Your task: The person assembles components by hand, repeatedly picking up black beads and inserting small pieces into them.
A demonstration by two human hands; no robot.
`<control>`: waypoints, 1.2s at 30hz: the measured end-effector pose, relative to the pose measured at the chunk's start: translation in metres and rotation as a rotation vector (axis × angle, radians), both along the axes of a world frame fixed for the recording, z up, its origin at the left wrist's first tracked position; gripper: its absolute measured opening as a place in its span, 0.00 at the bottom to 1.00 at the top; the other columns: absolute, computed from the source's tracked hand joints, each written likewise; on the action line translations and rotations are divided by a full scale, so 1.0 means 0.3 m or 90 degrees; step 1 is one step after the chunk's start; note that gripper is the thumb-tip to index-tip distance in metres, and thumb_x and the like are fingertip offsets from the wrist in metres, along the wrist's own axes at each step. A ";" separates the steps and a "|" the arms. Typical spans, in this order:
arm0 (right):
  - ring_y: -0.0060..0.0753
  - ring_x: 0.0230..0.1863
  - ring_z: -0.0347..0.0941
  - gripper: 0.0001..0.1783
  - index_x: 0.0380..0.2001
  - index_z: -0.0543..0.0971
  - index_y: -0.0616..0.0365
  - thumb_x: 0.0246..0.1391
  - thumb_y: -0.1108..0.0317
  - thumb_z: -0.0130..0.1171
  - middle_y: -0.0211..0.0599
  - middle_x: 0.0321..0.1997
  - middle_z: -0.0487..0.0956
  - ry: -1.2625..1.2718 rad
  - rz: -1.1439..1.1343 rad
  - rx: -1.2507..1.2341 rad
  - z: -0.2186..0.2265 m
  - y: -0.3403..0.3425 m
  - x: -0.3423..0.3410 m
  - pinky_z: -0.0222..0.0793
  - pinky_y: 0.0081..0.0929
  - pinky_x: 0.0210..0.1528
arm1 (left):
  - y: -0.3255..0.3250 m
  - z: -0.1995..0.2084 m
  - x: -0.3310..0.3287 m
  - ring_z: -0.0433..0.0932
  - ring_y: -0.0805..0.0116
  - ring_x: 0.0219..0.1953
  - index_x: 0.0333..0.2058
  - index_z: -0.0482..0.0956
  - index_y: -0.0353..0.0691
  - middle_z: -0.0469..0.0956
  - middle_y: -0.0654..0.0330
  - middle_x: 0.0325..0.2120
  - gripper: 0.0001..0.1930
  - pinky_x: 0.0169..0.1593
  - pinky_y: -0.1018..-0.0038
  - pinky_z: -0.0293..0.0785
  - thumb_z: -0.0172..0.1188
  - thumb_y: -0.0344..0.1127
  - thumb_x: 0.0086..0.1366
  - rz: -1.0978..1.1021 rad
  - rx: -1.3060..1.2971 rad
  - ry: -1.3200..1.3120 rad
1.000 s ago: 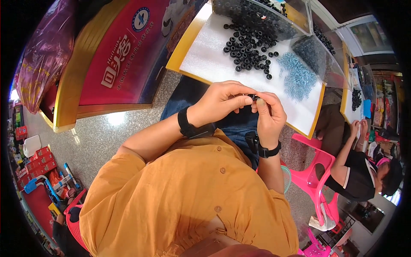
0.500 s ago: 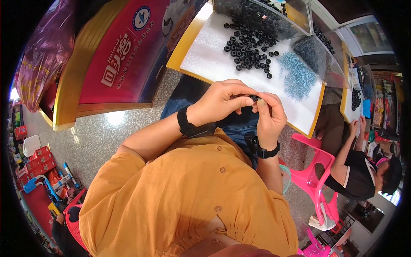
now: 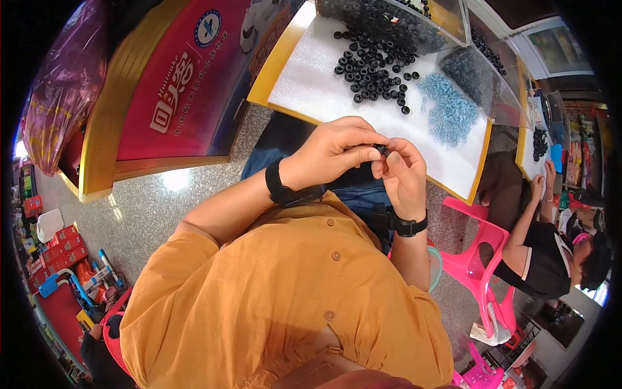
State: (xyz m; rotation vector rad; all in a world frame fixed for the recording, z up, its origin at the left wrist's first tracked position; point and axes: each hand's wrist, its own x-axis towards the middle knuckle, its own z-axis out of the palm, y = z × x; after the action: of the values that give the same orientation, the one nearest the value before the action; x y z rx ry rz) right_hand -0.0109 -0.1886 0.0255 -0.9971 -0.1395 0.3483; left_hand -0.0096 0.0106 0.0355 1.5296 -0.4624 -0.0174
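Above my lap, close to the near edge of the table, my two hands meet at their fingertips. My left hand (image 3: 335,150) pinches a small black part (image 3: 381,150) between thumb and index finger. The fingertips of my right hand (image 3: 405,179) touch the same part from the other side, with its fingers curled. Most of the part is covered by fingers, so its full shape is hidden. Beyond my hands, a heap of small black ring-shaped parts (image 3: 372,68) lies on a white foam sheet (image 3: 301,81). To their right spreads a pile of tiny light-blue pieces (image 3: 448,110).
Clear plastic bins (image 3: 395,23) holding black parts stand at the table's far side. A pink plastic chair (image 3: 476,243) is on the right, near a seated co-worker (image 3: 541,253) at another table. At left stands a pink printed box panel (image 3: 175,91) with yellow edges.
My right hand has turned slightly, and its thumb and fingers have shifted on the black part. My left hand keeps its pinch, nearly in place. The whole view has moved a little.
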 end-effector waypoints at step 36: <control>0.22 0.28 0.76 0.10 0.41 0.81 0.67 0.54 0.80 0.63 0.38 0.36 0.79 -0.234 -0.188 -0.315 0.033 -0.014 -0.026 0.74 0.17 0.30 | -0.011 0.001 0.002 0.75 0.80 0.27 0.45 0.82 0.37 0.78 0.65 0.31 0.12 0.26 0.82 0.74 0.63 0.35 0.66 -0.085 -0.052 0.214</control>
State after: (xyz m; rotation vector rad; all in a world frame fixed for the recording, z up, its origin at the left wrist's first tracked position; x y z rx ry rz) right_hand -0.0185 -0.1928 0.0354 -1.5468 -0.2419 -0.0837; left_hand -0.0089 0.0072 0.0359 1.3801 -0.2910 -0.3501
